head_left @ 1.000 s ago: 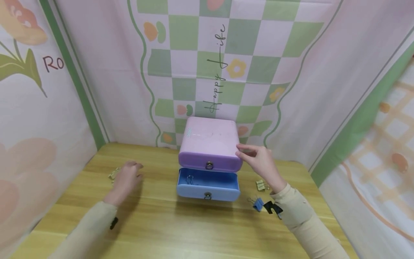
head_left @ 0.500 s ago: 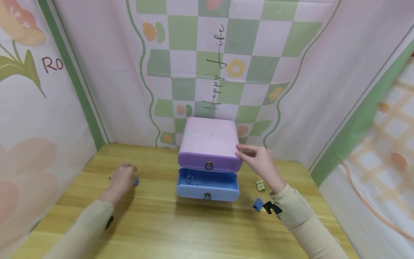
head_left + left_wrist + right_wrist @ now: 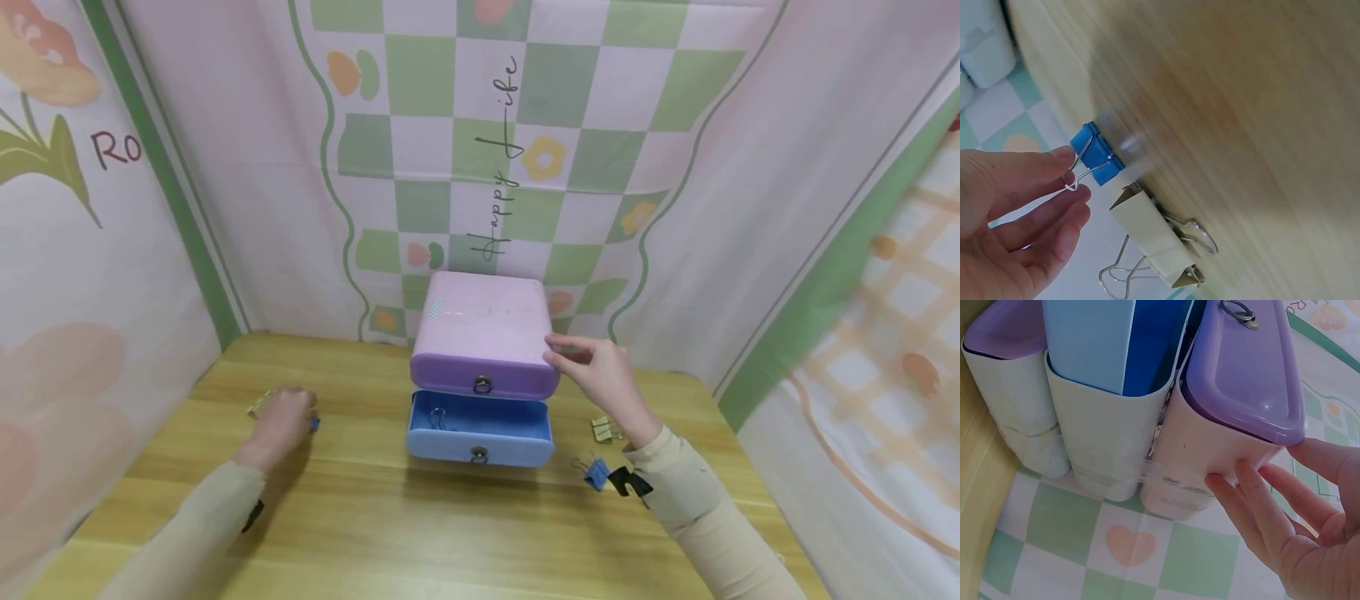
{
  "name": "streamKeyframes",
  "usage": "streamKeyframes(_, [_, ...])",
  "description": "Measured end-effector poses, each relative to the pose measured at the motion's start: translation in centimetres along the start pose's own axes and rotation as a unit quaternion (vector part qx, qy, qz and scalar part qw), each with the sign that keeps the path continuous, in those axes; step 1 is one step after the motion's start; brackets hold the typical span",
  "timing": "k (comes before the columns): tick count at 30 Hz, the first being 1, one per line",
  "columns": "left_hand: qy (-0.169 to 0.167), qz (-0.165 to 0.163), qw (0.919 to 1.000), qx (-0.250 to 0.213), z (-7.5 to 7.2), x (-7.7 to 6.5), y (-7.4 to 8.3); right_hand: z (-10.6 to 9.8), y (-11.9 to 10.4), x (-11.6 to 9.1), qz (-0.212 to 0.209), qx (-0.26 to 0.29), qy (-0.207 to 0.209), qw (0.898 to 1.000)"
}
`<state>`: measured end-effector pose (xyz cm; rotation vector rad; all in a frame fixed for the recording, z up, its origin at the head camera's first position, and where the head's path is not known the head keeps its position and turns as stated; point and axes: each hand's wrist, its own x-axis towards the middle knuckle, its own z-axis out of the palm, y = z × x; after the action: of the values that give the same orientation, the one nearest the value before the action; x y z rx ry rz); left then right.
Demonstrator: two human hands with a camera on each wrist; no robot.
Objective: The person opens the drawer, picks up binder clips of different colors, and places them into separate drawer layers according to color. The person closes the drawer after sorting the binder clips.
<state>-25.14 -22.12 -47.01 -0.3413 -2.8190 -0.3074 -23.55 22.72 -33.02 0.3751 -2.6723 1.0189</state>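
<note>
My left hand (image 3: 281,425) is low over the table at the left. In the left wrist view, its thumb and fingertips pinch the wire handle of a blue binder clip (image 3: 1099,153). A pale yellow binder clip (image 3: 1157,240) lies right next to it. My right hand (image 3: 606,379) touches the upper right side of the drawer box (image 3: 487,317). Its thumb is at the purple drawer front's (image 3: 1247,375) corner, with fairly straight fingers on the pink side wall. Below, the blue drawer (image 3: 480,448) is pulled out, with wire clip handles (image 3: 438,418) showing inside.
To the right of the box lie another yellow binder clip (image 3: 602,430) and a blue binder clip (image 3: 597,475). A black object (image 3: 628,481) shows beside the right sleeve. A bottom purple drawer (image 3: 1010,328) appears in the right wrist view. Printed cloth (image 3: 495,150) hangs behind the table.
My left hand has moved slightly left and down, and the blue clip beside its fingers has come into view. The right hand keeps its place on the box.
</note>
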Motion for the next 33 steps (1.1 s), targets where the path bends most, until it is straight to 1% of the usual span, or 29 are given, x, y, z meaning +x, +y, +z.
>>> streamKeyframes(6, [-0.022,-0.008,0.9996,-0.017,0.07,0.14,0.12,-0.12,-0.06,-0.01,-0.001,0.003,-0.002,1.000])
streamKeyframes(11, [-0.035,-0.024,0.9983,-0.038,-0.08,0.27,0.11,-0.12,-0.14,-0.02,0.001,0.004,-0.003,1.000])
streamKeyframes(18, [-0.050,-0.032,0.9975,-0.039,-0.21,0.50,0.04,-0.04,0.03,0.04,-0.002,0.008,0.002,1.000])
streamKeyframes(22, [-0.044,-0.027,0.9975,-0.048,-0.24,0.49,-0.01,-0.01,0.08,0.05,-0.001,0.008,0.003,1.000])
streamKeyframes(28, [-0.020,-0.008,0.9984,-0.052,-0.22,0.43,-0.07,0.01,0.09,0.08,-0.001,0.006,0.006,1.000])
streamKeyframes(33, [-0.013,-0.004,0.9987,-0.050,-0.17,0.37,-0.13,0.05,0.05,0.12,-0.002,0.003,0.004,1.000])
